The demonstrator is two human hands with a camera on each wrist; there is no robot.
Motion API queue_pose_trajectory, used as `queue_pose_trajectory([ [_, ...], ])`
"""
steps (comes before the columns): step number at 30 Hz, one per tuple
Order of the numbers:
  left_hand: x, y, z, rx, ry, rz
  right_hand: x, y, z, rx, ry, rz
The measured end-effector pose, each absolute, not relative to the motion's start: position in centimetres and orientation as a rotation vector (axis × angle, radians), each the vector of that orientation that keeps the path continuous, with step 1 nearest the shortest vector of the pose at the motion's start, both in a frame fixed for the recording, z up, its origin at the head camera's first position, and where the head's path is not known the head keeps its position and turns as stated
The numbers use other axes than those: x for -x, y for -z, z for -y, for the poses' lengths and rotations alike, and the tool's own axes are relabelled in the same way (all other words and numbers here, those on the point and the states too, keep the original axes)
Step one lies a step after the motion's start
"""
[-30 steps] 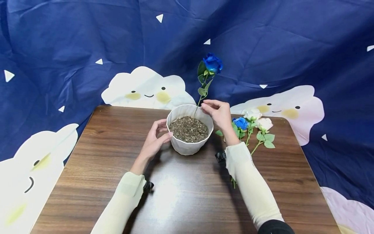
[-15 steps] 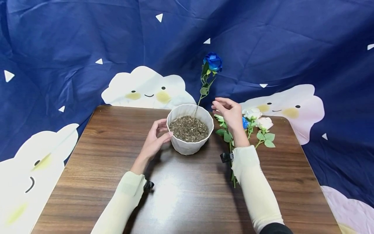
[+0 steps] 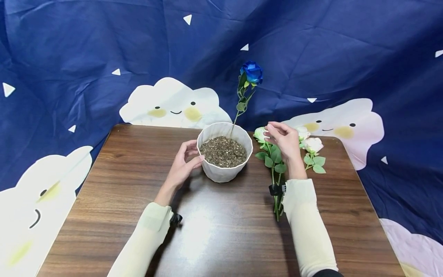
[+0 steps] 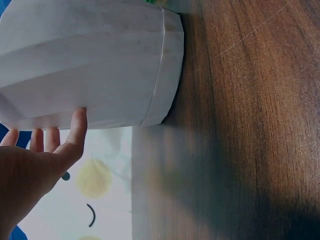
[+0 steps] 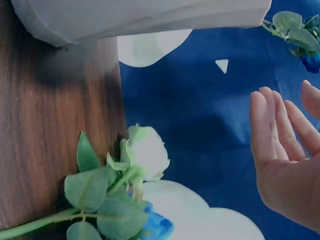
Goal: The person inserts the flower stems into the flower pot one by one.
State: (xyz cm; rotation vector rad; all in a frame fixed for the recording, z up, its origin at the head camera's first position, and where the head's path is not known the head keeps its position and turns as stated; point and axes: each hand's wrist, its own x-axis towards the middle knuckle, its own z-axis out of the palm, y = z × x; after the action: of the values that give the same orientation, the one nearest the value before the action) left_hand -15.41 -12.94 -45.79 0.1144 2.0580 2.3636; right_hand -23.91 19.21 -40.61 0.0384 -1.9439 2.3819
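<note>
A blue rose (image 3: 252,72) stands tilted slightly right in the white pot (image 3: 223,175), its stem entering the soil (image 3: 223,152) near the back wall. My left hand (image 3: 182,164) rests its thumb and fingertips against the pot's left side; in the left wrist view, the thumb (image 4: 76,131) lies on the outer wall. Nothing is between the fingers of my right hand (image 3: 285,142), which hovers right of the pot, over the loose roses. In the right wrist view those fingers (image 5: 259,125) look nearly straight, apart from every flower.
On the brown wooden table (image 3: 138,181), a white rose (image 3: 260,134) lies right of the pot, with crossing stems. Another white rose (image 3: 313,145) lies farther right. A blue rose (image 5: 157,222) lies beneath the right hand. Behind the table hangs a blue cloth (image 3: 104,46) with clouds.
My right hand has let go of the potted blue rose's stem and moved right and slightly down, over the loose roses. My left hand stays on the pot.
</note>
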Motion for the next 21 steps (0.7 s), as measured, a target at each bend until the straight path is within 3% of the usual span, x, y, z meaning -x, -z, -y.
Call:
queue_pose_trajectory([
  [21,15.5,46.0,12.9,-0.142,-2.375,-2.074,21.8,44.0,-23.3,0.215,-2.397,2.223],
])
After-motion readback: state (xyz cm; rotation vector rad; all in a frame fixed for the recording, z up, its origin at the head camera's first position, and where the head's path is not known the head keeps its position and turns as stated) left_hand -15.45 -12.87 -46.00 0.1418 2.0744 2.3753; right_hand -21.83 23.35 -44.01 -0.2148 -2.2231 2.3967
